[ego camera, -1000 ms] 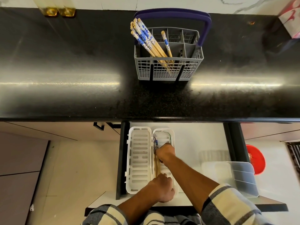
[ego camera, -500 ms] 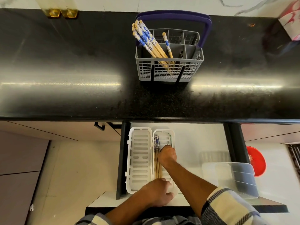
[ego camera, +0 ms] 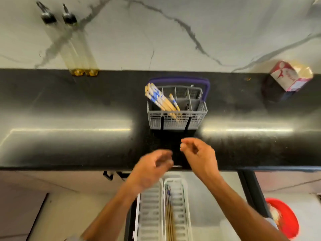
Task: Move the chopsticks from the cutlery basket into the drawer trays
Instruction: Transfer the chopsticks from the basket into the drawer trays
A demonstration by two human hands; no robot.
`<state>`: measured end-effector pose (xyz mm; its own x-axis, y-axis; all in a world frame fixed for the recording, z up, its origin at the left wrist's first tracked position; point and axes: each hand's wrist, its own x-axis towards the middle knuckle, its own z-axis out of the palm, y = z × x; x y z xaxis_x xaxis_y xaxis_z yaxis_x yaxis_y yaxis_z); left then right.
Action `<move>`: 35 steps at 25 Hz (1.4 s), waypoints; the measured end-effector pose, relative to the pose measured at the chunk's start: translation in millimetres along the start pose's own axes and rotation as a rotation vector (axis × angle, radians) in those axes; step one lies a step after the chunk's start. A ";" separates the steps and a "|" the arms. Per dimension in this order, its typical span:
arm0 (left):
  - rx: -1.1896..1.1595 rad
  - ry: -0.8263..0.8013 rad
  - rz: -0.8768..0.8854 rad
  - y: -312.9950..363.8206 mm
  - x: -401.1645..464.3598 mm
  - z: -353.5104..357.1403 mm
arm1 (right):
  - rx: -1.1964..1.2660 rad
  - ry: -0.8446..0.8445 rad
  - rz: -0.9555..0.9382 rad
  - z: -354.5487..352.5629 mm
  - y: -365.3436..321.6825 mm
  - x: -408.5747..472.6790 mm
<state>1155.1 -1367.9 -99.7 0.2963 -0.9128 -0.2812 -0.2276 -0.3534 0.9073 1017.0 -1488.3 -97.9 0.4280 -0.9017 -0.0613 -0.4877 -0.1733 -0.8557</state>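
Head view: fingers of right hand [ego camera: 198,154] loosely curled, thumb and forefinger tips near each other but nothing between them. Fingers of left hand [ego camera: 152,166] also loosely curled and holding nothing, though blurred, so exact spread can't be told. Both hands hover over the front edge of the worktop [ego camera: 69,110], side by side, just short of the cutlery basket [ego camera: 177,119], not touching it.

Progress: partly done. A few chopsticks lie in the right-hand drawer tray [ego camera: 180,206], along its left wall; count unclear, too blurred. Left-hand tray [ego camera: 150,211] looks unfilled where visible, but its near-left part is hidden behind the left forearm. Still to move: a bundle of chopsticks [ego camera: 159,100] in the basket's left compartment, plus one single stick [ego camera: 174,101] just beside it toward the middle.

Orientation: basket sticks stand tilted, patterned blue-white thick ends up and leaning toward the worktop's back-left, bare wood tips down toward the basket's front-centre. Long axis diagonal. Tray sticks lie flat, long axis parallel to tray length, running front to back of the drawer; blue ends seem toward the worktop side.

Judging by pose, prob. next is a reach for another batch.
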 end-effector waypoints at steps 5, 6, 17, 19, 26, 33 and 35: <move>-0.085 0.475 0.345 92.7 55.1 -79.3 | 0.147 0.116 -0.285 -33.1 -95.3 57.0; -0.098 0.519 0.354 104.6 61.9 -89.2 | 0.118 0.092 -0.294 -33.8 -104.4 67.0; -0.008 0.571 0.020 93.8 99.3 -91.5 | -0.480 -0.277 -0.326 1.0 -108.4 132.5; -0.101 0.542 0.002 91.8 101.9 -89.5 | -0.479 -0.309 -0.326 6.2 -107.1 138.6; -0.198 0.497 0.039 85.4 108.6 -87.2 | -0.432 -0.427 -0.337 13.2 -102.2 158.1; -0.209 0.481 0.037 83.1 116.2 -88.3 | -0.444 -0.434 -0.363 8.5 -105.1 164.6; -0.219 0.479 0.037 82.5 117.7 -88.5 | -0.448 -0.433 -0.361 8.2 -106.2 166.2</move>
<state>1253.3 -1486.3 -30.3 0.6942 -0.7097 -0.1200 -0.0621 -0.2251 0.9723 1146.1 -1616.5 -21.4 0.8395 -0.5356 -0.0918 -0.4841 -0.6605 -0.5739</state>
